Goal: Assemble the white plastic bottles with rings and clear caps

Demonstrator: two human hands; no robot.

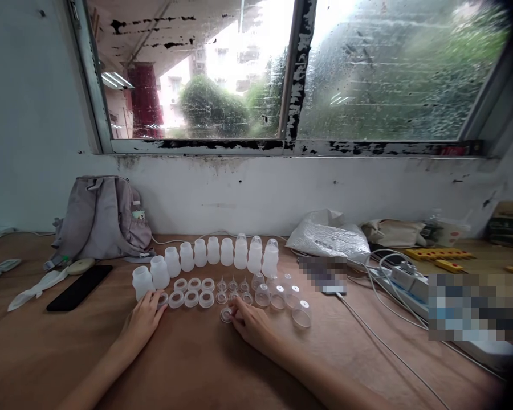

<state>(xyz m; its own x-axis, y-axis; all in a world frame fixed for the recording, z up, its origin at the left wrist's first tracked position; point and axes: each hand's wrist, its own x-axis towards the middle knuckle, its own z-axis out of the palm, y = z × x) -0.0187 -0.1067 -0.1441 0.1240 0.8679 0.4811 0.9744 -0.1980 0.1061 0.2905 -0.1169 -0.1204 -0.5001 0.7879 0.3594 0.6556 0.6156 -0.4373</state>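
My left hand (146, 312) has its fingers closed at the edge of a clear bottle ring (162, 299), the leftmost of the front row. In my right hand (251, 320), fingertips pinch a clear silicone bottle nipple (226, 314) resting on the table. Several similar nipples (233, 283) stand in rows just beyond that hand. More rings (191, 298) lie in two rows between my hands. Frosted baby bottles (200, 253) form an arc behind them; the 3 at the right end, such as one bottle (272, 259), wear clear caps. Loose clear domed caps (301, 315) stand right of my right hand.
A grey backpack (105, 219) leans at the wall on the left, with a black phone (80, 288) before it. Right of the bottles lie a silvery plastic bag (329, 236), a white charging cable (376, 341) and a power strip (406, 299). The wooden table (188, 364) spans the front.
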